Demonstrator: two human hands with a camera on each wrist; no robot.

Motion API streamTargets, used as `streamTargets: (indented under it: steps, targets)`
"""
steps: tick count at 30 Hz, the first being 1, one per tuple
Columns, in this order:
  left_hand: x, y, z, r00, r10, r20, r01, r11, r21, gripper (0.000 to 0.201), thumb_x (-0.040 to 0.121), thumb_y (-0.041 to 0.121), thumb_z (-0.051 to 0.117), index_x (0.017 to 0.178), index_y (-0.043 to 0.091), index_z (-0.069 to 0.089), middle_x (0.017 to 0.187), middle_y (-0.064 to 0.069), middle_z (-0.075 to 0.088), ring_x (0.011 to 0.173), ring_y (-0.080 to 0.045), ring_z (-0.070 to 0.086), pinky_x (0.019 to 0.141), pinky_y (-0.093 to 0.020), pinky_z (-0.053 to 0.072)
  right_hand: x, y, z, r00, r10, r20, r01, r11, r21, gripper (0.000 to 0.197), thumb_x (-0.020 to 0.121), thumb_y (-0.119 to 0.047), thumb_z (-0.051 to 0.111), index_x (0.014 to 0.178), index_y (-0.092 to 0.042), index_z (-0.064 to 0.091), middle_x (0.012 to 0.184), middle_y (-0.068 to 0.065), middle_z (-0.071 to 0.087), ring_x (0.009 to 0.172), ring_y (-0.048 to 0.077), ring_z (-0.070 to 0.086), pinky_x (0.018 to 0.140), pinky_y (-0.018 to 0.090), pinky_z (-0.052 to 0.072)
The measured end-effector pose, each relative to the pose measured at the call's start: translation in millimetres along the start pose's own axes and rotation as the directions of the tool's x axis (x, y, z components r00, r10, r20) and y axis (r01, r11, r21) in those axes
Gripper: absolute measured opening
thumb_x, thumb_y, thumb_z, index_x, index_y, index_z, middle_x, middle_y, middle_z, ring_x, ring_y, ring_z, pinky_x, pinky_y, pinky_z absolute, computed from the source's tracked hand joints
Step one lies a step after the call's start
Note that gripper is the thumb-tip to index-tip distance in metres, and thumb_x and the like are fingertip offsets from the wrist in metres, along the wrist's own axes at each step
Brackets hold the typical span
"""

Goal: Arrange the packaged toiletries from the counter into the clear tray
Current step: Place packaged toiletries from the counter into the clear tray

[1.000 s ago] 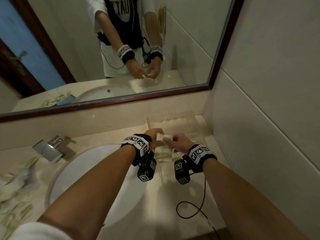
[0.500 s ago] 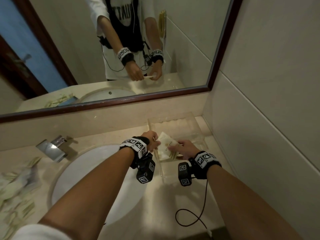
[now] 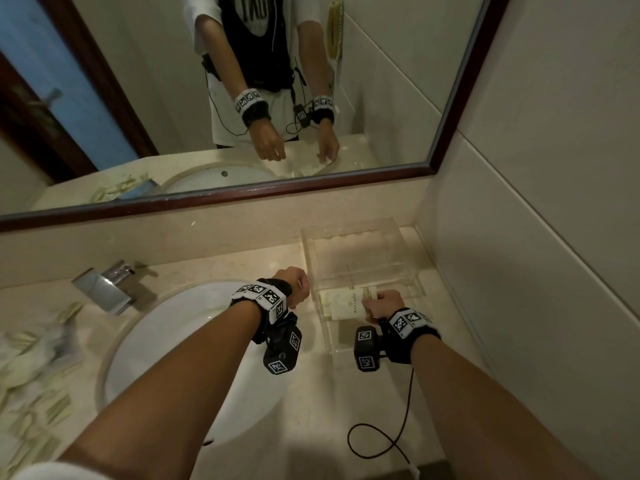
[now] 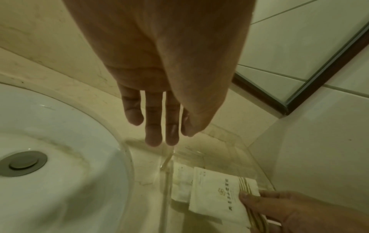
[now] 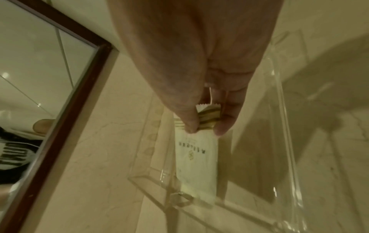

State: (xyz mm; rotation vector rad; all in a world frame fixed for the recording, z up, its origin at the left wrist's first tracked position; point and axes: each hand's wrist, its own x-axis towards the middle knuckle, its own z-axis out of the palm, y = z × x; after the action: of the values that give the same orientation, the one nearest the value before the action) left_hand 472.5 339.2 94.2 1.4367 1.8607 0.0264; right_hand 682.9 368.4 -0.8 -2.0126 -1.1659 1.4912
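Beige marble counter (image 3: 194, 268), mirror (image 3: 381, 81) above; left hand (image 4: 159, 97) slack, empty; right hand (image 5: 199, 88) pinches packet (image 5: 196, 157).

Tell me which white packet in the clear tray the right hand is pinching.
The upper packet, printed with gold stripes, pinched at its striped end by the right hand; the plainer packet lies partly beneath it, untouched.

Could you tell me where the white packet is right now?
The white packet is in the clear tray right of the sink, against the tray's left wall; the right hand pinches its striped end.
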Motion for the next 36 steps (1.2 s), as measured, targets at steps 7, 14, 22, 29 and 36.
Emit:
streamTargets:
  steps: [7, 14, 22, 29, 36]
  targets:
    - [15.8, -21.8, 2.1, 0.998, -0.057, 0.018, 0.057, 0.998, -0.001, 0.020, 0.088, 0.011, 0.051, 0.071, 0.022, 0.049, 0.087, -0.009, 0.066, 0.057, -0.017, 0.059, 0.054, -0.023, 0.048, 8.7, 0.6, 18.9, 1.000, -0.020, -0.006, 0.019, 0.990, -0.137, 0.016, 0.084, -0.016, 0.067, 0.092, -0.003, 0.070, 0.084, 0.013, 0.067, 0.068, 0.025, 0.062, 0.060, 0.027, 0.048]
    - [22.8, -34.3, -1.0, 0.996, -0.083, 0.039, 0.084, 0.996, -0.013, 0.011, 0.090, 0.013, 0.051, 0.080, 0.019, 0.052, 0.089, -0.009, 0.067, 0.071, -0.024, 0.064, 0.059, -0.023, 0.050, 7.8, -1.2, 29.3, 0.993, -0.052, -0.110, 0.016, 0.952, -0.305, 0.046, 0.087, -0.029, 0.065, 0.120, 0.002, 0.055, 0.119, 0.021, 0.062, 0.101, 0.032, 0.062, 0.083, 0.035, 0.052]
    - [26.5, -34.2, -4.5, 0.995, -0.093, 0.020, 0.094, 0.995, -0.021, 0.006, 0.089, 0.012, 0.050, 0.087, 0.016, 0.054, 0.095, -0.011, 0.071, 0.070, -0.023, 0.064, 0.060, -0.024, 0.050, 6.8, -8.7, 40.9, 0.998, 0.038, -0.057, -0.058, 0.910, -0.410, 0.088, 0.085, -0.039, 0.069, 0.146, -0.001, 0.019, 0.148, 0.024, 0.029, 0.131, 0.039, 0.041, 0.106, 0.046, 0.040]
    - [28.4, -34.2, 1.3, 0.997, -0.079, 0.014, 0.080, 0.997, -0.019, 0.014, 0.089, 0.012, 0.050, 0.077, 0.020, 0.051, 0.088, -0.008, 0.068, 0.059, -0.019, 0.062, 0.056, -0.022, 0.049, 4.6, -11.0, 46.0, 0.997, 0.047, -0.062, -0.067, 0.924, -0.375, 0.080, 0.084, -0.029, 0.070, 0.143, 0.001, 0.025, 0.145, 0.023, 0.033, 0.128, 0.039, 0.044, 0.102, 0.043, 0.042]
    - [21.9, -34.5, -3.3, 0.996, -0.081, 0.020, 0.082, 0.996, -0.026, 0.006, 0.091, 0.013, 0.051, 0.087, 0.017, 0.054, 0.090, -0.009, 0.068, 0.069, -0.023, 0.064, 0.055, -0.022, 0.048, 0.3, -13.0, 40.7, 0.995, 0.047, -0.092, -0.078, 0.928, -0.364, 0.086, 0.085, -0.025, 0.071, 0.147, -0.003, 0.015, 0.149, 0.025, 0.022, 0.126, 0.042, 0.047, 0.102, 0.044, 0.045]
